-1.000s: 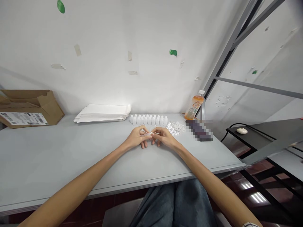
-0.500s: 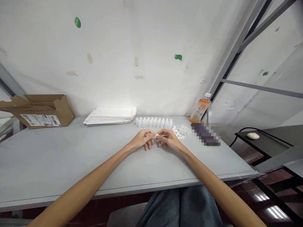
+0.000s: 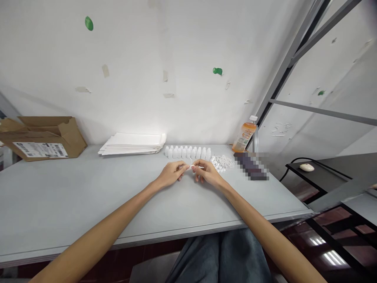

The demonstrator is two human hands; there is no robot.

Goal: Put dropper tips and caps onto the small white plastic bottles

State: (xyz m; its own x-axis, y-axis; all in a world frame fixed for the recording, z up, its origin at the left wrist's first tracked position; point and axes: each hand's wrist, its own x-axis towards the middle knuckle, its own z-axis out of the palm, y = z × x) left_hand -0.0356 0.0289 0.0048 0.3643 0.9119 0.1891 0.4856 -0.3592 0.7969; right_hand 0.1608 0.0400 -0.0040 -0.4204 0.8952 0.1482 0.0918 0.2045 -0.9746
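Observation:
My left hand (image 3: 172, 173) and my right hand (image 3: 207, 173) face each other above the table, fingertips a little apart. A small white piece (image 3: 193, 166) is pinched in my right hand; its exact kind is too small to tell. A thin white strand (image 3: 190, 160) curves up between the hands, and my left fingertips are closed at its other end. Just behind stand rows of small white plastic bottles (image 3: 188, 152). Beside my right hand lies a heap of small white pieces with thin loops (image 3: 223, 162).
A stack of white sheets (image 3: 132, 143) and an open cardboard box (image 3: 44, 137) are at the back left of the grey table (image 3: 88, 196). An orange drink bottle (image 3: 244, 134) and a blurred dark object (image 3: 251, 166) are at the right. A wall rises behind.
My hands have drawn slightly apart, and the thin strand now bows upward between them. The left hand's fingers have curled in more. The whole view has shifted slightly.

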